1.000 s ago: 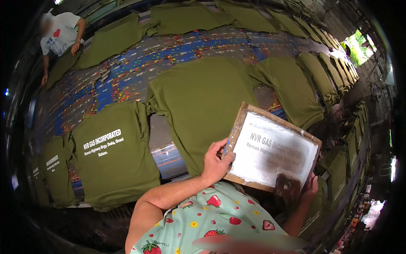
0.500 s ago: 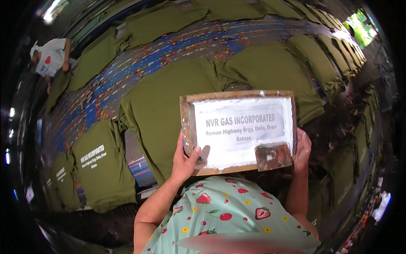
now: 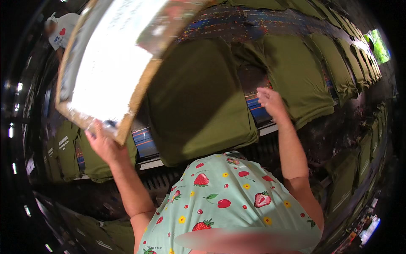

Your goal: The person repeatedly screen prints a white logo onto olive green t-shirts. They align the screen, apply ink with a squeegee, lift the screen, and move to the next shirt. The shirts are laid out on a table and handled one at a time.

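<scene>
**Printing frame lifted off to the left, blank shirt in front**

Nearest, the left hand (image 3: 102, 143) grips the lower corner of the wooden printing frame (image 3: 111, 59), fingers closed around its edge, holding it raised and tilted up and to the left, clear of the shirts. The right hand (image 3: 270, 100) holds nothing; its fingers are loosely spread above the worktop (image 3: 258, 111), just beside the right edge of the plain olive shirt (image 3: 196, 97) directly in front. That shirt lies flat and shows no print. To the left, partly behind the frame, a printed shirt (image 3: 67, 146) lies with white lettering. Farther off, rows of olive shirts (image 3: 334, 63) run along the paint-speckled worktop, and another person (image 3: 61, 34) stands at the far left. By my reading, the step is moving between shirts; next calls for squaring the frame flat over the blank shirt with both hands.
</scene>
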Tool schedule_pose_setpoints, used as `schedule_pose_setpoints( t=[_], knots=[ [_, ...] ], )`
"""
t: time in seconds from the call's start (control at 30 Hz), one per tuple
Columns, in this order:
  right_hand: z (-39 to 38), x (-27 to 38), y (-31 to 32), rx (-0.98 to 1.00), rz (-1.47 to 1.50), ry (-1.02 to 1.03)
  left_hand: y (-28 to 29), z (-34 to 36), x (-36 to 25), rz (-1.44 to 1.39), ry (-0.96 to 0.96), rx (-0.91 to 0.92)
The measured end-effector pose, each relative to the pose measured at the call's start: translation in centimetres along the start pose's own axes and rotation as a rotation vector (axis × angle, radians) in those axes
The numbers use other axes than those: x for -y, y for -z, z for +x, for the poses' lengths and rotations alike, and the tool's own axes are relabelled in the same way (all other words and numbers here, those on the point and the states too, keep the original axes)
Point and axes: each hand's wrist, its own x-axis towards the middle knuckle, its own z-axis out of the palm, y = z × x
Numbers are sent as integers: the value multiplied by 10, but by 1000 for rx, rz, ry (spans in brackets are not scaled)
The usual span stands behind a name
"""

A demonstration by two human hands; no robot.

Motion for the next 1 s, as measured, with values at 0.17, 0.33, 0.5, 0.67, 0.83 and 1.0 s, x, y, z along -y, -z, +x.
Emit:
schedule_pose_setpoints(
  t=[0.17, 0.33, 0.5, 0.67, 0.83, 1.0],
  knots=[
    [-5, -36, -57, -18, 230, -244, 107, 23, -42, 102, -158, -146],
    [4, -36, -77, -13, 283, -174, 189, 15, -51, 164, -146, -353],
    [22, -6, -69, 278, 694, -244, 231, -1, -42, 58, -109, -409],
    [46, 15, -83, 379, 729, -202, 240, -2, -44, 174, -93, -492],
    [39, 6, -96, 488, 723, -152, 243, -1, -44, 121, -106, -442],
    [16, -11, -88, 496, 762, -191, 243, -2, -40, 69, -107, -386]
  ],
)
